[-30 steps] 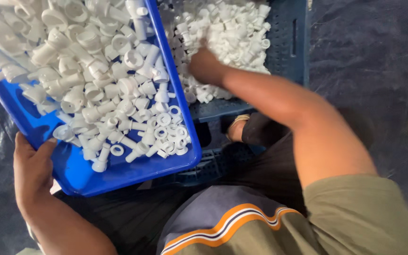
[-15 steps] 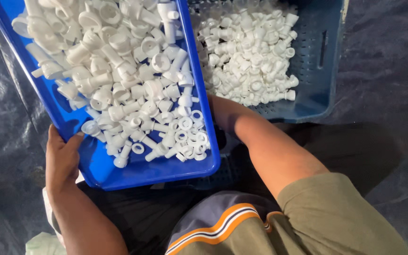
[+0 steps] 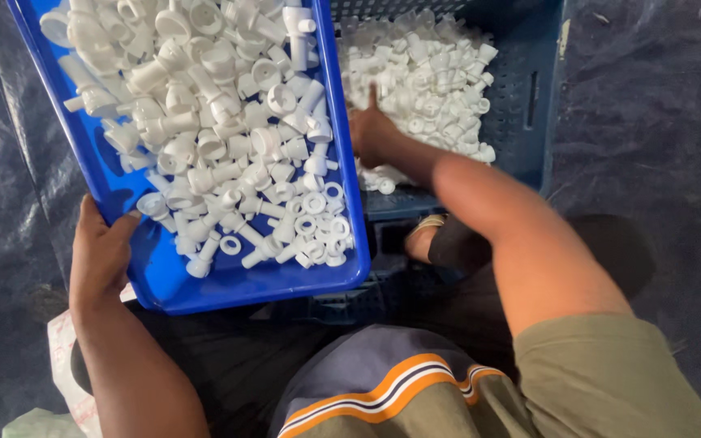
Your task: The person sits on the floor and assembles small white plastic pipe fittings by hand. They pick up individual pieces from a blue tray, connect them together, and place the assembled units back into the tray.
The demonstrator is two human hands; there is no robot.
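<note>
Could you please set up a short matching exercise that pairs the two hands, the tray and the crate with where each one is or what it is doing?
Column one:
1. left hand
2. right hand
3. blue tray
4. dark blue crate

Column two:
A. tilted, full of white plastic fittings
B. reaches into a pile of white parts
C. grips a tray's near corner
D. sits on black sheeting, perforated walls

Pairs: 1-C, 2-B, 3-A, 4-D

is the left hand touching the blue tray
Touching. The head view shows the left hand gripping the near corner rim of the blue tray, thumb lying on its inner wall.
</note>
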